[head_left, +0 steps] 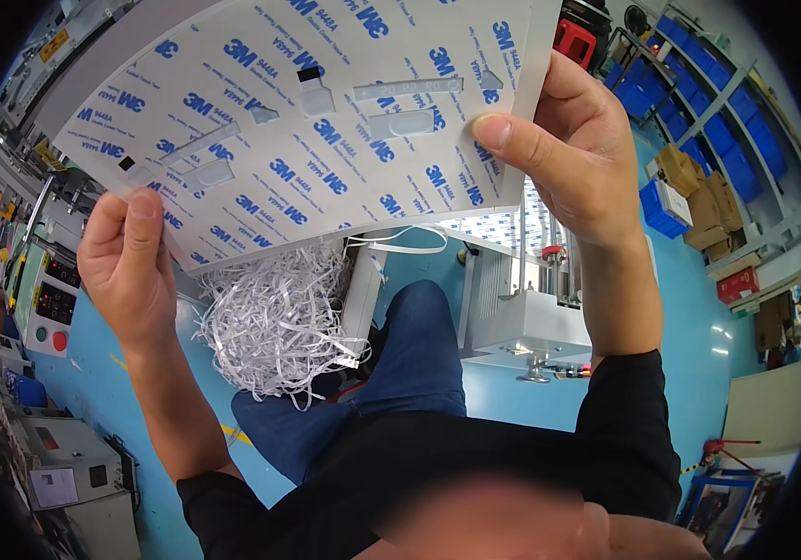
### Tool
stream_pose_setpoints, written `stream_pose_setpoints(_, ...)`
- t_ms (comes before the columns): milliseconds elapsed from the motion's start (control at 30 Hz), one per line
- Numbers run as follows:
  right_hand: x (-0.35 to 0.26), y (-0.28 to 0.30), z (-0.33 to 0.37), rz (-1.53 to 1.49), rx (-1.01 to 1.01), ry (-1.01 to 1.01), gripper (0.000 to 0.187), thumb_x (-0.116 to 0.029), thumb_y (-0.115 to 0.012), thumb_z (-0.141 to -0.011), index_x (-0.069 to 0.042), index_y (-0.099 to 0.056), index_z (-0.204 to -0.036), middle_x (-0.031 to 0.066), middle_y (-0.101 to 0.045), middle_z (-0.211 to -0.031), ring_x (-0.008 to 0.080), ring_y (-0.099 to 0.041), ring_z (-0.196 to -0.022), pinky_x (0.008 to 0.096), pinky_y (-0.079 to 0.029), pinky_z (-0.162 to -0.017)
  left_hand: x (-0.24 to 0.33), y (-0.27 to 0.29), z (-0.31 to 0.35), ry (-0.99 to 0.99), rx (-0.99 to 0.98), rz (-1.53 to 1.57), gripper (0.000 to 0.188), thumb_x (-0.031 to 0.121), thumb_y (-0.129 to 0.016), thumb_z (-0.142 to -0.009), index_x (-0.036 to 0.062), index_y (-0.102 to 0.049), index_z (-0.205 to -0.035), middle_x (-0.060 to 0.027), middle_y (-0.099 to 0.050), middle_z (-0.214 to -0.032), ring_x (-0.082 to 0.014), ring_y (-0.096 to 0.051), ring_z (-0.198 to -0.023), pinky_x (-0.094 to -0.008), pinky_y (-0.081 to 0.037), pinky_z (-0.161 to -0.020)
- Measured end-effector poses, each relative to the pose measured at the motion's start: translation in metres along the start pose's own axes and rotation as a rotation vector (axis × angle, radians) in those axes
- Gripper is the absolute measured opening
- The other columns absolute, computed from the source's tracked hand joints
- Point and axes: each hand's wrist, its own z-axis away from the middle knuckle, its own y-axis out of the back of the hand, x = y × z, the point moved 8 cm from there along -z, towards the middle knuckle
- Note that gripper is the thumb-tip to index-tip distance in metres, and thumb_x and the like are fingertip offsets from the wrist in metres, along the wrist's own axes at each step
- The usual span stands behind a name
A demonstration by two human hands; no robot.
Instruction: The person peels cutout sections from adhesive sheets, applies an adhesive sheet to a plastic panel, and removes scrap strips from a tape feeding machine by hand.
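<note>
The sheet (293, 201) looks like smooth paper with glossy, see-through plastic patches (403, 124), the shreds (274, 317) matt paper, the machine (536, 322) smooth metal, the floor (550, 401) shiny, the jeans (414, 364) denim, the sleeve (629, 401) matt cloth.

Black fabric top (484, 453), black sleeves (629, 401) ending at bare forearms (172, 401); dark blue denim trousers (416, 364); bare left hand (128, 257), bare right hand (587, 154).

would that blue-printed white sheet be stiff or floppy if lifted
Likely light: the printed sheet looks thin and is pinched near its edges by the left hand and right hand. Probably semi-stiff: it spans both hands without deep sag, though it might bow.
</note>
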Motion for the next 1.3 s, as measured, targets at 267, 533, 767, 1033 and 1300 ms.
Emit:
stream_pose_setpoints(267, -0.001, -0.001, -0.005, 0.004, -0.001, 0.001, 0.033, -0.007, -0.068, -0.078, 0.005, -0.056, -0.107, 0.0125, -0.065, -0.098, 0.0158, -0.063, -0.088, 0.0293, -0.05, -0.081, 0.004, 0.002, -0.002, -0.03, -0.012, -0.056, 0.017, 0.013, -0.051, -0.093, -0.001, -0.059, -0.089, -0.0048, -0.062, -0.085, -0.0051, -0.055, -0.077, -0.0185, -0.044, -0.074)
stream_pose_setpoints(533, -0.051, -0.004, -0.041, -0.045, 0.059, 0.221, 0.029, -0.005, -0.066, -0.081, 0.004, -0.055, -0.107, 0.0127, -0.065, -0.095, 0.014, -0.062, -0.083, 0.0267, -0.051, -0.075, 0.054, 0.004, -0.039, -0.254, 0.012, -0.16, 0.015, 0.014, -0.055, -0.092, 0.0003, -0.059, -0.088, -0.0031, -0.06, -0.082, -0.0036, -0.054, -0.074, -0.0132, -0.042, -0.066)
stream_pose_setpoints(767, -0.101, -0.015, -0.062, 0.0, -0.153, 0.48, 0.035, -0.008, -0.068, -0.08, 0.007, -0.053, -0.108, 0.0179, -0.064, -0.099, 0.017, -0.063, -0.085, 0.0294, -0.053, -0.077, 0.103, 0.008, -0.067, -0.369, -0.037, -0.135, 0.014, 0.014, -0.054, -0.092, 0.0008, -0.06, -0.094, -0.0042, -0.062, -0.09, -0.006, -0.057, -0.086, -0.0167, -0.045, -0.077)
stream_pose_setpoints(1033, -0.137, -0.019, -0.073, 0.065, -0.244, 0.655, 0.036, -0.008, -0.065, -0.081, 0.008, -0.051, -0.11, 0.0213, -0.062, -0.102, 0.0193, -0.064, -0.086, 0.0318, -0.054, -0.077, 0.14, 0.003, -0.077, -0.453, -0.142, -0.075, 0.016, 0.01, -0.054, -0.091, -0.0021, -0.06, -0.1, -0.0073, -0.064, -0.095, -0.0111, -0.059, -0.09, -0.0221, -0.046, -0.082)
stream_pose_setpoints(1300, -0.174, -0.001, -0.082, 0.17, -0.278, 0.654, 0.038, -0.014, -0.062, -0.085, 0.004, -0.049, -0.116, 0.0213, -0.06, -0.108, 0.0226, -0.064, -0.093, 0.034, -0.053, -0.081, 0.2, -0.006, -0.089, -0.646, -0.252, -0.094, 0.018, 0.01, -0.056, -0.09, -0.0043, -0.06, -0.1, -0.0099, -0.065, -0.093, -0.0113, -0.061, -0.084, -0.0209, -0.048, -0.077)
